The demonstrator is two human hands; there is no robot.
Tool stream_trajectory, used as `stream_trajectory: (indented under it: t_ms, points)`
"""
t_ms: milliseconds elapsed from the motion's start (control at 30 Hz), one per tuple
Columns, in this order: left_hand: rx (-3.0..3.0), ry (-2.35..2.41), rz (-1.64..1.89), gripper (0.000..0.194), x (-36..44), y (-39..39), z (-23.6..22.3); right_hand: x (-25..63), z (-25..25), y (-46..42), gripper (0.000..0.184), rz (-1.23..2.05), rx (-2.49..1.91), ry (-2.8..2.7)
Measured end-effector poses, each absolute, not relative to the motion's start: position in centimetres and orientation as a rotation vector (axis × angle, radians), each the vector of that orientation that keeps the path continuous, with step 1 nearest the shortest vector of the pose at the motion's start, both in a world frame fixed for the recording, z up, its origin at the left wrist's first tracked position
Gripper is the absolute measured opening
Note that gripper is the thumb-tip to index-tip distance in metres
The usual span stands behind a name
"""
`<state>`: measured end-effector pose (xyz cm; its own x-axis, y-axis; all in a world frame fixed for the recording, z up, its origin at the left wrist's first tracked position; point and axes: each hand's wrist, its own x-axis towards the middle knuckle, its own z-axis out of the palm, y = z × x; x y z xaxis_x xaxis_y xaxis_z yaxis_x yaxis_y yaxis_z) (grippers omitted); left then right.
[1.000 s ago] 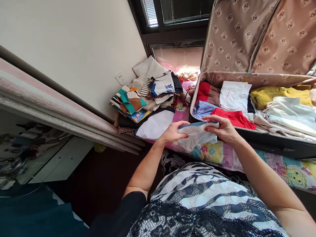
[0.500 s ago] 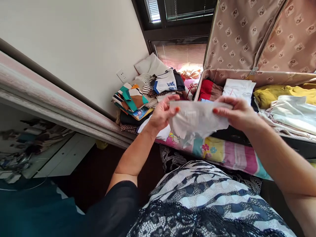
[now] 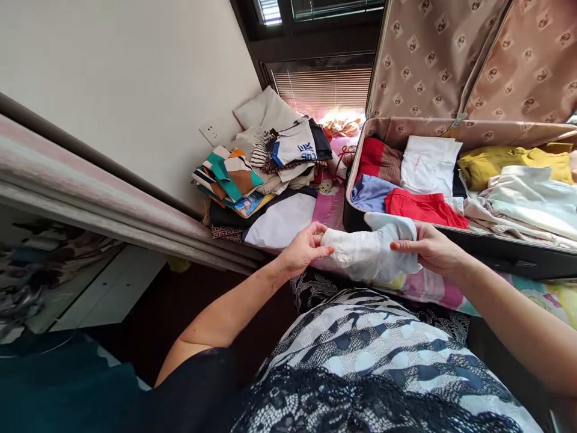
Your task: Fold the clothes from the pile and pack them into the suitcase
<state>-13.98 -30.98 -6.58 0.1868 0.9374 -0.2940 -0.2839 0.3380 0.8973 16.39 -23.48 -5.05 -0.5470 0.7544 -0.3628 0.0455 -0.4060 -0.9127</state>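
Observation:
Both of my hands hold a small pale white garment in front of my body, folded over on itself. My left hand pinches its left end and my right hand grips its right side. The garment hangs just before the front rim of an open suitcase lying on the bed. Inside the case lie folded clothes: a red piece, a blue piece, a white piece and a mustard piece.
A pile of folded clothes sits on the bed left of the suitcase, by a pillow and the white wall. The suitcase lid stands upright behind. A sliding wardrobe edge runs along the left. The bedsheet is patterned pink.
The hands lifted the garment and spread it out wide, then lowered it again and folded it into a smaller bundle close to the suitcase's front rim.

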Motion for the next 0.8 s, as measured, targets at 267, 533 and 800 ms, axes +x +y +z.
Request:
stream_trajectory:
  t_ms: [267, 533, 800]
  points:
    - [1.255, 1.157, 1.131, 0.052, -12.5, -29.2, -4.3, 18.1, -1.0, -21.7, 0.097, 1.453, -1.249, -1.523]
    - [2.271, 1.331, 0.974, 0.026, -13.6, -22.3, 1.9, 21.7, 4.0, -16.7, 0.044, 1.058, -1.200, -2.138]
    - [2.677, 1.304, 1.156, 0.015, -9.1, -7.5, 3.0, 25.0, 6.3, -8.1, 0.033, -0.412, -1.193, -2.434]
